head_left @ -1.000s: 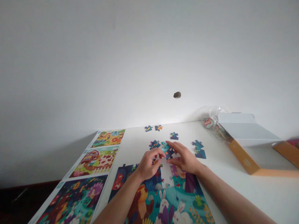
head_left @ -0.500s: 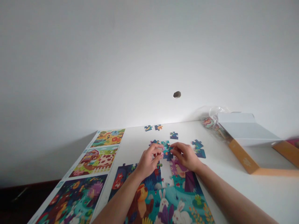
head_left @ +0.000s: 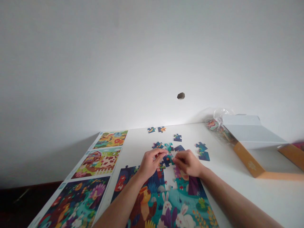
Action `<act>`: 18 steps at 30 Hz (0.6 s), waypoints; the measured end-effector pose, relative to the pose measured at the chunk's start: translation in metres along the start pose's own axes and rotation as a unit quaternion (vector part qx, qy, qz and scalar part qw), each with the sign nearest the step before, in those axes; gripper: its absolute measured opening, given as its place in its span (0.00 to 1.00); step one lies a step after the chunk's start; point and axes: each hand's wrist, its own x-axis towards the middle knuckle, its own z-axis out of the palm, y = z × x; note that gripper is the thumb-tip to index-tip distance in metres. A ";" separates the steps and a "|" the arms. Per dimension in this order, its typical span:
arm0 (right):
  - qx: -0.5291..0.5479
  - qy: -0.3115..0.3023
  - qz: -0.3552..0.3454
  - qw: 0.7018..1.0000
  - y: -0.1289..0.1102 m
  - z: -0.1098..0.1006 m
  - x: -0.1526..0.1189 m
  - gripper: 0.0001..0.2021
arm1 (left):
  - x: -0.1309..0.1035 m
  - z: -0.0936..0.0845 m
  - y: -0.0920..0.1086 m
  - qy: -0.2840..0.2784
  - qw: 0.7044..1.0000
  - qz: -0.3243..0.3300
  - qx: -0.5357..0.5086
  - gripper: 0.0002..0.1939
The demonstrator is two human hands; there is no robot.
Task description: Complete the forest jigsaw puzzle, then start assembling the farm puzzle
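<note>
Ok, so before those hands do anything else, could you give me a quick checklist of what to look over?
1. Left hand beside the dark puzzle piece: ok.
2. Left hand's grip: cannot tell; its fingers hide whatever may be between them.
3. Right hand holding something: cannot tell; its fingers are curled.
4. Gap in the assembled puzzle uncovered: ok, bare white tabletop shows through.
5. Printed forest picture fully in view: not ok; the frame's bottom edge cuts it off.
6. Open box clear of both hands: ok, off to the right.
</note>
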 end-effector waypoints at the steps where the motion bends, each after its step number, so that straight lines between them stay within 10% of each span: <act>1: 0.002 0.008 0.006 1.000 0.001 0.000 0.000 0.20 | 0.000 0.000 0.001 0.005 1.000 -0.004 0.001 0.12; 18: 0.048 0.067 0.099 0.992 0.008 0.002 -0.003 0.21 | -0.001 -0.004 0.004 -0.012 1.000 -0.008 -0.015 0.17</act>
